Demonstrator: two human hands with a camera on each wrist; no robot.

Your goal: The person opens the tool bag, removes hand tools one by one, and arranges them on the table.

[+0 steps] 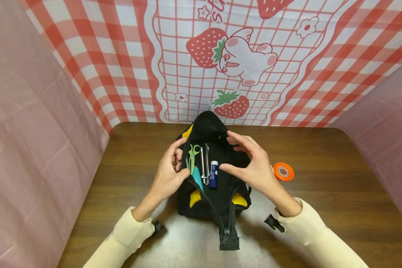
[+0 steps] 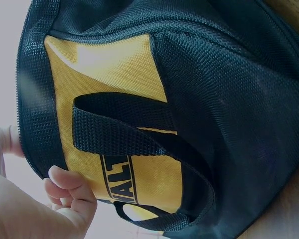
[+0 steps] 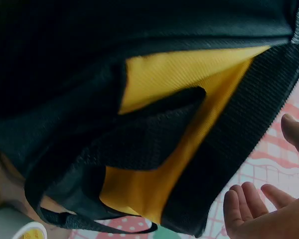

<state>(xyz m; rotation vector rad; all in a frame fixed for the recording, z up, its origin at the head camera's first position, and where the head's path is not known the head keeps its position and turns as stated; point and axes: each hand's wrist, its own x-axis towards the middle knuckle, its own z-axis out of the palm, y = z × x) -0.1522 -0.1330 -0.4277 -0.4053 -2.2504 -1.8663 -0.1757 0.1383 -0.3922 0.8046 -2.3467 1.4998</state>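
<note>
A black tool bag (image 1: 201, 126) with yellow panels stands unzipped on the table, its mouth spread wide. In it lie green-handled scissors (image 1: 192, 158), a box cutter (image 1: 205, 163), a blue glue stick (image 1: 213, 175) with a white cap, and a flat turquoise piece (image 1: 197, 176). My left hand (image 1: 171, 171) grips the bag's left zippered edge, thumb on one side and fingers on the other, as the left wrist view shows. My right hand (image 1: 254, 163) is held at the right side of the mouth, thumb and fingers spread, holding nothing.
To the right of the bag is an orange round item (image 1: 283, 171) with a brownish centre. A pale cylinder (image 3: 15, 224) with yellow inside shows low in the right wrist view. The zip end (image 1: 228, 240) hangs toward the front. A checked cloth (image 1: 127, 74) hangs behind the table.
</note>
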